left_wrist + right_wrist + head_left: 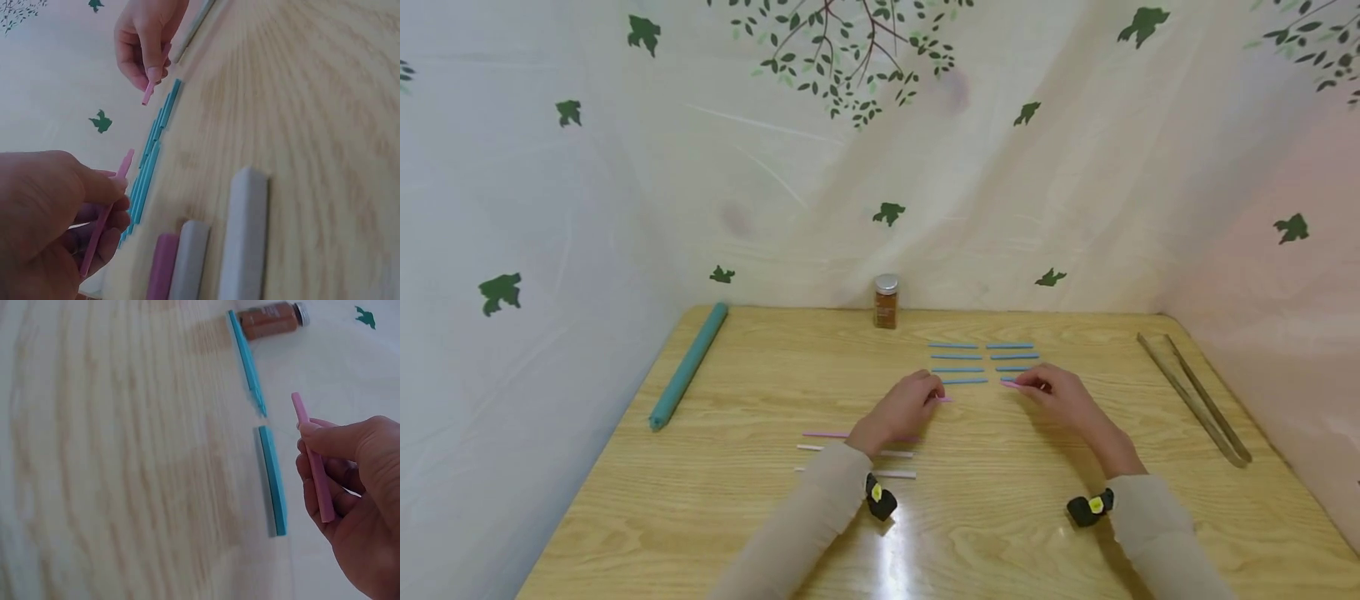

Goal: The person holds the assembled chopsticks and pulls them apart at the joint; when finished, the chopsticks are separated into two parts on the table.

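My left hand (910,400) pinches a short pink stick (100,231) between thumb and fingers, just below the left column of blue sticks (958,370). Its thumb lies across the stick in the left wrist view. A matching pink stick (315,462) is pinched by my right hand (1060,396), near the lowest stick of the right column of blue sticks (1015,357). That hand partly covers the right column's lower end. Both columns lie side by side, their sticks roughly parallel with small gaps.
Below my left forearm lie a longer pink stick (823,434) and two white sticks (895,474), partly hidden by the sleeve. A brown-filled jar (886,304) stands at the back edge. A teal roll (688,367) lies left, long wooden tongs (1195,400) right. Printed curtains surround the table.
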`<action>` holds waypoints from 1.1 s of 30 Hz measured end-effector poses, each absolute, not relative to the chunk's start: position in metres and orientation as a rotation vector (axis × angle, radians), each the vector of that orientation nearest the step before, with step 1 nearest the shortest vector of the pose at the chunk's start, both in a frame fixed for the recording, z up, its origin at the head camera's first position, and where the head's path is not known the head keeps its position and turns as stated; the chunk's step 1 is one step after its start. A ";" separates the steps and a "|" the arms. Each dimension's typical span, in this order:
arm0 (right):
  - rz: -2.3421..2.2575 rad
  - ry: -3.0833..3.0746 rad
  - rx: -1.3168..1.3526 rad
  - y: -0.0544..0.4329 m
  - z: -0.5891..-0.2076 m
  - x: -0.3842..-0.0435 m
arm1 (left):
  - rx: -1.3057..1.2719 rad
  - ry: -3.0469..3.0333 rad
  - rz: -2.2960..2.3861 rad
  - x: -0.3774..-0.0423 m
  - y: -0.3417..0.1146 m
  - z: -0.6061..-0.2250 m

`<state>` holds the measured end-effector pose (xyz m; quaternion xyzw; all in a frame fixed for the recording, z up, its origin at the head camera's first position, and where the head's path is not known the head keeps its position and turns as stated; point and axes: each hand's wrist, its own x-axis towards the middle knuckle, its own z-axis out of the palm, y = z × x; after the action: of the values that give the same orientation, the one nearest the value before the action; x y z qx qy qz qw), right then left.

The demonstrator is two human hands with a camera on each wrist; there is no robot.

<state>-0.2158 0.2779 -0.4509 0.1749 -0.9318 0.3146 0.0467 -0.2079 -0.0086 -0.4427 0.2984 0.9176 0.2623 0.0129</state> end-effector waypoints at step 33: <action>0.954 -2.899 0.525 0.295 -0.467 -0.225 | 0.743 3.050 0.730 -0.208 0.047 -0.466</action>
<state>-0.2250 0.2954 -0.4670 0.1695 -0.9359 0.3081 0.0223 -0.2082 0.0473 -0.4661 0.2304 0.9455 0.2264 -0.0407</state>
